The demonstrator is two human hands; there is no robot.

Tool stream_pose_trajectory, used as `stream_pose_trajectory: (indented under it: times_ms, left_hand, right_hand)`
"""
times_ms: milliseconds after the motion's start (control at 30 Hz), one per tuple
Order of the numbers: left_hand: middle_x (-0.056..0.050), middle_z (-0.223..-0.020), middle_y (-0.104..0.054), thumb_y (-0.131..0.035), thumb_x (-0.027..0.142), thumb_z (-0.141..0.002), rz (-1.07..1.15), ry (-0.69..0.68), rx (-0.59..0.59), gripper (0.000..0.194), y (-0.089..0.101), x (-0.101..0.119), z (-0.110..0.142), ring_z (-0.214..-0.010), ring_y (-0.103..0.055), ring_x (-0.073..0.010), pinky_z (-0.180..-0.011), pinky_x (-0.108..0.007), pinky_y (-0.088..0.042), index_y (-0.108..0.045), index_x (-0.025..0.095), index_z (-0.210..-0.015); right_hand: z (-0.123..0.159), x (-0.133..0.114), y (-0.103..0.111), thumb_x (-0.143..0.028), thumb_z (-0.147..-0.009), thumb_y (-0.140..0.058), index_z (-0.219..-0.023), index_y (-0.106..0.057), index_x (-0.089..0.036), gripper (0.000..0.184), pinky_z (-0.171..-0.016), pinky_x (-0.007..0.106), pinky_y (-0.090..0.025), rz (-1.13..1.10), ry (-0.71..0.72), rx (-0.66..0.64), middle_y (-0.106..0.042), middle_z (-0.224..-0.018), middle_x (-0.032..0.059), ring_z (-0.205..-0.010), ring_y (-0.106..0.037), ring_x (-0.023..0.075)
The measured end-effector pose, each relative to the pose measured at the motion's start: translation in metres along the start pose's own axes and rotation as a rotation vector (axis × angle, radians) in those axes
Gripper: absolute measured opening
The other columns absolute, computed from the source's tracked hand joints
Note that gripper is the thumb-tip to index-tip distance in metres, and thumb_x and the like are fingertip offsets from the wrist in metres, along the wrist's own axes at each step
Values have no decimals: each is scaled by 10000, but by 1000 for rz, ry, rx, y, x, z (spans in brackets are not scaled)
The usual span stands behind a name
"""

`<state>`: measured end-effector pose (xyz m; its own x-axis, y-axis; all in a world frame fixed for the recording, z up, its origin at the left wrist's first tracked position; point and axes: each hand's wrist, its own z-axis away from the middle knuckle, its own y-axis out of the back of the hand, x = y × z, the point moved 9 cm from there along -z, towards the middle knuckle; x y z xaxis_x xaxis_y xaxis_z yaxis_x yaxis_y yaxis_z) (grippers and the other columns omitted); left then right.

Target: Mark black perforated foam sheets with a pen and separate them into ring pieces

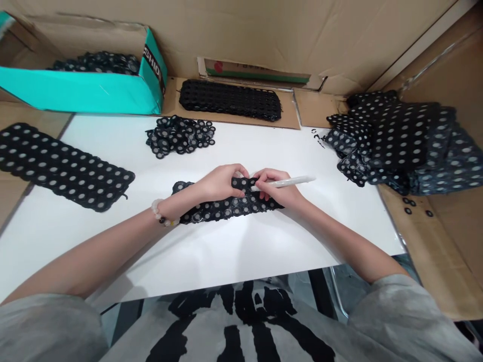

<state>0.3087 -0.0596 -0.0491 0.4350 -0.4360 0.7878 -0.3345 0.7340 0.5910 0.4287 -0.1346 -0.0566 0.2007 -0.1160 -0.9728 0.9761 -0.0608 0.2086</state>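
A black sheet [221, 208] with rows of pale round dots lies on the white tabletop in front of me. My left hand [222, 182] pinches the raised far edge of this sheet between thumb and fingers. Close beside it, my right hand [277, 188] grips a white pen-like tool [296, 181]. The tool's tip meets the edge between my hands, and its other end points right. Whether the dots are holes or filled discs is too small to tell.
Loose black rings [179, 137] are heaped beyond my left hand. A dotted black strip [64, 166] lies left, and a stack of black sheets [230, 100] sits at the back. A turquoise box [86, 93] stands back left; dotted sheets [400, 136] pile up at right.
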Motion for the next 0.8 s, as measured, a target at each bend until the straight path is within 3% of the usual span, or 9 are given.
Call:
stream_pose_trajectory:
  times_ms: [100, 267, 433, 567, 667, 733, 800]
  left_hand:
    - [-31, -1052, -738, -784, 253, -654, 99, 15, 7, 419, 0, -2, -2, -1051, -673, -251, -908, -331, -489, -647, 208, -1048]
    - [-15, -931, -714, -775, 252, -654, 245, 74, -26, 437, -3, -5, -2, -885, -667, -211, -816, -313, -491, -653, 189, -1070]
    - [-16, -900, -717, -779, 303, -680, 172, 68, -116, 581, 2, -4, -1, -822, -663, -209, -762, -304, -480, -635, 197, -1232]
    - [-42, -964, -754, -737, 367, -749, 13, 11, -93, 380, 9, -2, -3, -901, -677, -226, -816, -301, -474, -701, 186, -1081]
    - [-49, -954, -763, -653, 374, -833, -60, -30, -24, 221, 8, 2, -3, -888, -676, -217, -819, -299, -469, -714, 183, -924]
    - [-46, -958, -766, -633, 358, -852, -73, -54, 8, 198, 5, 5, -2, -890, -677, -215, -825, -300, -467, -712, 186, -909]
    - [-42, -967, -768, -625, 355, -863, -73, -65, 21, 197, 2, 6, -1, -896, -678, -215, -831, -302, -467, -711, 188, -920]
  right_hand:
    - [1, -7, -1, -357, -848, -656, -699, -576, -194, 235, -553, 300, -507, 84, 51, 13, -730, -1025, 68, -576, -600, 118]
    - [9, -30, -4, -306, -893, -598, -685, -540, -210, 237, -757, 333, -502, 318, 211, 82, -724, -928, 54, -791, -637, 178]
    - [6, -22, -1, -353, -890, -609, -698, -554, -221, 239, -652, 306, -492, 306, 110, 81, -696, -837, 50, -751, -628, 187]
    - [0, -8, 16, -338, -839, -658, -690, -592, -213, 205, -528, 277, -470, 240, -13, 60, -661, -676, 23, -595, -607, 163]
    - [0, -3, 26, -372, -810, -688, -657, -586, -193, 256, -452, 269, -463, 105, -110, 46, -746, -861, 69, -521, -601, 132]
    - [0, -7, 26, -425, -814, -694, -658, -566, -184, 315, -437, 268, -477, -8, -105, 51, -752, -1126, 101, -516, -610, 107]
    - [0, -10, 21, -476, -831, -687, -699, -567, -185, 342, -425, 265, -480, -73, -78, 61, -715, -1265, 107, -510, -610, 90]
